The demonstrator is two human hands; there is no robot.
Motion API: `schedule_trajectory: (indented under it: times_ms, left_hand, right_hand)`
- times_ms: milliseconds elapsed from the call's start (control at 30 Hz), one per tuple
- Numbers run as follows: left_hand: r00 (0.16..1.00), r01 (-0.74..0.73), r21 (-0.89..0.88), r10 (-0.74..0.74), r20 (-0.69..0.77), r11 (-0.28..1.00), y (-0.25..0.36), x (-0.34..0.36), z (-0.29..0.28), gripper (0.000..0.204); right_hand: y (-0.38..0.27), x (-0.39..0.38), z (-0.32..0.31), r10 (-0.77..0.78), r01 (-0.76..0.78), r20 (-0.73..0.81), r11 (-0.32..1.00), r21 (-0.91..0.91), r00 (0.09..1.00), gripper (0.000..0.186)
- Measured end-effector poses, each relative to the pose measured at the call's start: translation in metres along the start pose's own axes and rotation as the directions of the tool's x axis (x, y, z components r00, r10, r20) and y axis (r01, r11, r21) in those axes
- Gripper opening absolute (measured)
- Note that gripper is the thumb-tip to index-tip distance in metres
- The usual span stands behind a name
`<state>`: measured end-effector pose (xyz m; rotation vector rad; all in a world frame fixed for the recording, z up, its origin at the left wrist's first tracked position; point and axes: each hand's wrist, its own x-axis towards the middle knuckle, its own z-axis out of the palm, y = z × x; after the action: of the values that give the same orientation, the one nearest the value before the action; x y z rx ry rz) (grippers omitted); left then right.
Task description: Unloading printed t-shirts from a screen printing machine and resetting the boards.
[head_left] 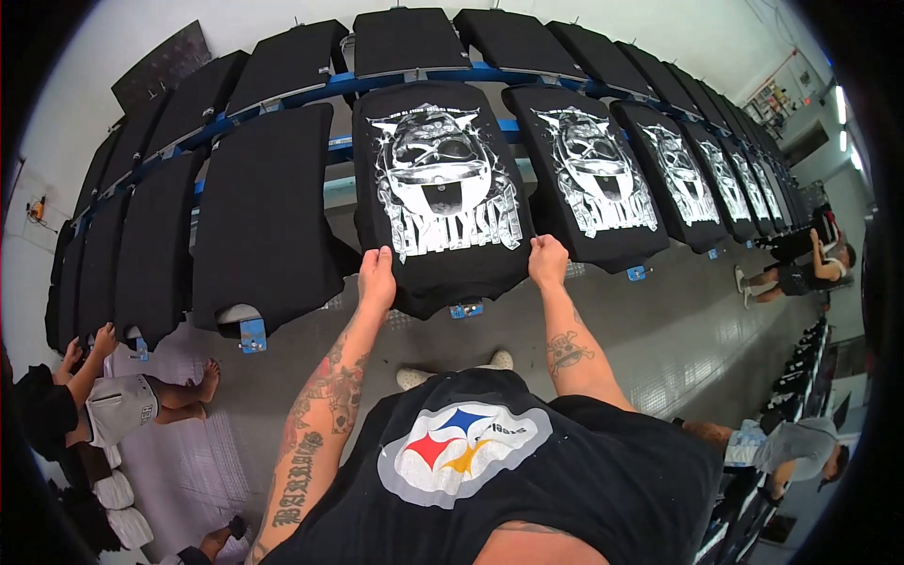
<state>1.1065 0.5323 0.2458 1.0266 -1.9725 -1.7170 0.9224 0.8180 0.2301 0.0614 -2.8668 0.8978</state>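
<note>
A black T-shirt (443, 169) with a white and grey graphic lies stretched over a flat printing board in front of me. My left hand (378, 278) is closed on the shirt's near left edge. Opposite it, my right hand (549, 261) pinches the near right edge. Below the fabric, between my hands, a blue metal bracket (466, 310) sticks out. To the right lies another black shirt (598, 169) with the same graphic, its board close beside my right hand. A plain black shirt (268, 207) covers the board on the left.
Blue rails (480, 73) carry two long rows of boards, curving away both sides. One person (118, 405) stands at a board on the left; another person (819, 268) is far right, a third person (791, 447) lower right. White bundles (118, 490) lie at lower left.
</note>
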Motion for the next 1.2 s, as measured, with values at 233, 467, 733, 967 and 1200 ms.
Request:
schedule_trajectory:
  times_ms: [233,467,733,967,1200]
  left_hand:
    - [0.989,0.137,0.199,-0.146,0.032,0.97,-0.01,0.015,-0.007,0.033]
    - [0.983,0.175,0.103,-0.168,-0.069,0.979,-0.019,0.033,-0.015,0.041]
    - [0.973,0.177,0.321,-0.115,-0.202,0.93,-0.02,0.035,0.005,0.057]
    - [0.9,0.252,0.131,-0.182,-0.396,0.959,-0.013,0.037,0.021,0.059]
    - [0.936,0.145,0.287,-0.038,-0.35,0.947,0.018,0.004,0.048,0.062]
  right_hand:
    - [-0.023,0.029,-0.007,-0.111,0.153,0.377,0.985,-0.084,0.919,0.046]
    - [-0.055,-0.038,-0.059,-0.432,0.347,0.526,0.902,0.257,0.733,0.037]
    - [-0.07,0.018,-0.043,-0.48,0.323,0.823,0.864,0.385,0.304,0.051]
    - [-0.086,0.075,-0.004,-0.557,0.295,0.816,0.762,0.576,-0.156,0.063]
    - [-0.071,0.093,-0.014,-0.591,0.129,0.79,0.781,0.611,-0.162,0.062]
